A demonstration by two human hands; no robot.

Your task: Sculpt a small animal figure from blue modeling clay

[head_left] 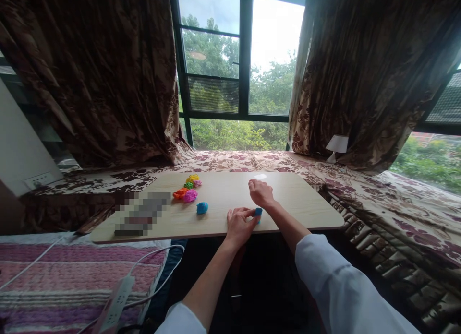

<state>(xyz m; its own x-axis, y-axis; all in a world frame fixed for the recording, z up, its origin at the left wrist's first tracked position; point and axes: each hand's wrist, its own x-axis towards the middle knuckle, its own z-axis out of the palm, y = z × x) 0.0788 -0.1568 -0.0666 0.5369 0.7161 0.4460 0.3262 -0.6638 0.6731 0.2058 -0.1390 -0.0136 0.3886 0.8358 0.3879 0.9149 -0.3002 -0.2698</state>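
Observation:
My left hand rests low over the light wooden tabletop near its front edge. Between its thumb and fingers is a small upright blue piece, which looks like modelling clay. Just beyond it, my right hand is held with its fingers curled closed; whatever they may hold is hidden. A bright white patch lies behind the right fingertips, and I cannot tell whether it is an object or glare. Left of my hands sits a rounded blue clay lump.
Orange, magenta, green, yellow and pale pink lumps cluster on the table. A blurred-out dark object lies at the left. A power strip is below; a small lamp stands at the right.

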